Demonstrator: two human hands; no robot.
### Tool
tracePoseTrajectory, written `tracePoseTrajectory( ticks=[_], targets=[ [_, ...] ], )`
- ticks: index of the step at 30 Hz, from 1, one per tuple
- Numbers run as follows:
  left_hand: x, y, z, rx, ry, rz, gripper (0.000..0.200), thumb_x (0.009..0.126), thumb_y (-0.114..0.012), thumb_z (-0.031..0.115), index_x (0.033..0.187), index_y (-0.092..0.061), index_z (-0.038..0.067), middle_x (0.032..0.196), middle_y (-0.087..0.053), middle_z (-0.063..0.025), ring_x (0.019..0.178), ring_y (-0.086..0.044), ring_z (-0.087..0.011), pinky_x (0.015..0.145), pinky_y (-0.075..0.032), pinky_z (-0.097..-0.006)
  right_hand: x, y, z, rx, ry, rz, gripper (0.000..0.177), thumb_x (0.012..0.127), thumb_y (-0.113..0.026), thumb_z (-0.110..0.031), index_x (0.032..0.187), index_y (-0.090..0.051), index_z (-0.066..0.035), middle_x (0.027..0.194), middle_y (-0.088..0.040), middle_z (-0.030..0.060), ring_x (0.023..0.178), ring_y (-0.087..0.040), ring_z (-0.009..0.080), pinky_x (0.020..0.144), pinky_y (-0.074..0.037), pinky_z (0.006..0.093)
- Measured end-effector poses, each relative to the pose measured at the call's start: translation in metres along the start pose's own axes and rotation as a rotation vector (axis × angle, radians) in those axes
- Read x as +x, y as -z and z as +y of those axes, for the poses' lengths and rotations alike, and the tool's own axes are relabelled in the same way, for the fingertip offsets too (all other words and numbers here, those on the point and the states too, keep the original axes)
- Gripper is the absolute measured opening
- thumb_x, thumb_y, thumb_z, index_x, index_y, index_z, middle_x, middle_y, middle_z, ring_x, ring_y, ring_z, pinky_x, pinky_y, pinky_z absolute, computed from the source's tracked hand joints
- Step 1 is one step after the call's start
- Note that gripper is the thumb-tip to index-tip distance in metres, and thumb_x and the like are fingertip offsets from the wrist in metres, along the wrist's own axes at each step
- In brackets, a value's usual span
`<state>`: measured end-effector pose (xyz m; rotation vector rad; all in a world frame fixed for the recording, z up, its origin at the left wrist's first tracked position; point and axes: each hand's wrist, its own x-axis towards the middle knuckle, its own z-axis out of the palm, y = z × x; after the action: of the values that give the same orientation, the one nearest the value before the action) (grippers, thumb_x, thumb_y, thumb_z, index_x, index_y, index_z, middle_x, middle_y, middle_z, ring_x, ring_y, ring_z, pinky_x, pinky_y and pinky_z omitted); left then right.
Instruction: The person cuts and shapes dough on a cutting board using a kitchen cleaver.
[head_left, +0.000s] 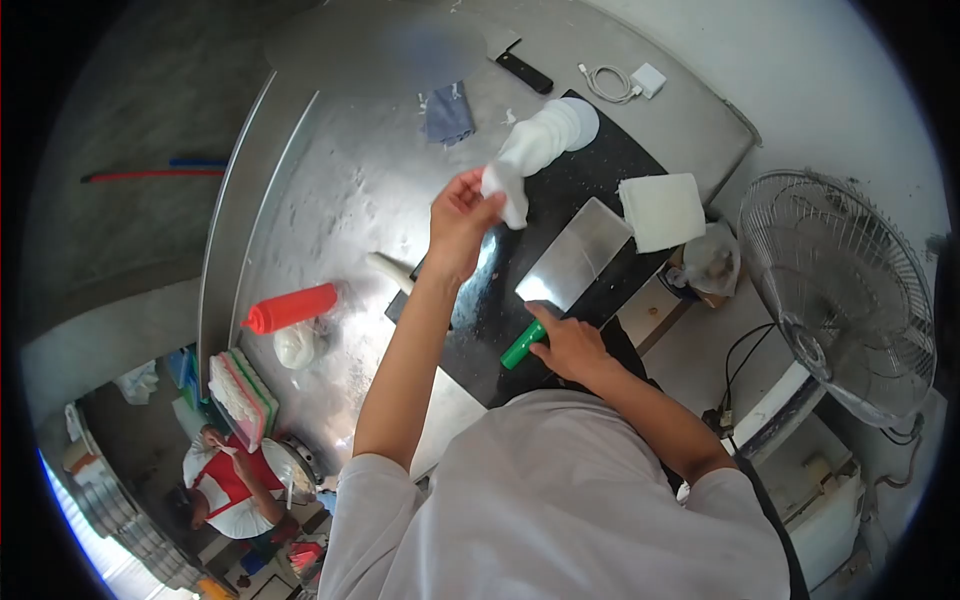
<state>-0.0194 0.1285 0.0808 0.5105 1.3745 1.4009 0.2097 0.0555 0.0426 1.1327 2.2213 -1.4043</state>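
Note:
My left hand [463, 222] pinches a thin white dough piece [508, 195] between thumb and fingers. This piece hangs at the near end of a row of overlapping white dough rounds [545, 137] lying on the black board [540, 222]. On the right, my right hand [575, 350] is closed around the green handle of a broad cleaver [578, 255], its index finger reaching toward the blade. The wide metal blade lies flat over the board. Left of the board, a pale rolling pin [390, 270] is partly hidden by my left forearm.
On the metal table [310, 200] are a red squeeze bottle [290, 309], a white bundle [298, 345], a blue cloth [448, 113], a black-handled knife [525, 73] and a charger [648, 79]. A folded white cloth [662, 212] and a fan [840, 300] are right. A person [235, 480] works lower left.

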Motion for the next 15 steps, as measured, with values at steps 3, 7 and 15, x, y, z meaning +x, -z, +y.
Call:
tracePoseTrajectory(
  ticks=[3, 7, 15],
  targets=[
    [0.056, -0.015, -0.003, 0.012, 0.026, 0.090, 0.035, 0.091, -0.074, -0.001, 0.124, -0.062, 0.001, 0.110, -0.069, -0.0064, 0.093, -0.067, -0.0133, 0.076, -0.057, -0.0274, 0.005, 0.005, 0.015, 0.019, 0.110, -0.035, 0.064, 0.094, -0.072, -0.030, 0.152, -0.045, -0.023, 0.103, -0.074, 0.0229, 0.097, -0.072, 0.0441, 0.087, -0.057, 0.0533],
    [0.101, 0.005, -0.065, 0.164, 0.091, 0.339, 0.035, 0.089, -0.076, -0.001, 0.122, -0.063, 0.000, 0.109, -0.069, -0.0077, 0.090, -0.068, -0.0142, 0.074, -0.057, -0.0288, 0.005, 0.023, 0.028, -0.010, 0.194, -0.222, 0.059, 0.093, -0.071, -0.029, 0.148, -0.050, -0.020, 0.108, -0.073, 0.0215, 0.101, -0.071, 0.0421, 0.089, -0.057, 0.0503],
    [0.070, 0.011, -0.057, 0.923, -0.440, 0.576, 0.038, 0.082, -0.082, 0.012, 0.115, -0.068, 0.000, 0.109, -0.068, -0.0160, 0.089, -0.068, -0.0246, 0.073, -0.056, -0.0375, 0.012, 0.008, 0.019, 0.063, 0.095, -0.194, 0.051, 0.090, -0.075, -0.035, 0.133, -0.059, -0.011, 0.107, -0.072, 0.0228, 0.103, -0.070, 0.0449, 0.091, -0.056, 0.0516]
  ],
)
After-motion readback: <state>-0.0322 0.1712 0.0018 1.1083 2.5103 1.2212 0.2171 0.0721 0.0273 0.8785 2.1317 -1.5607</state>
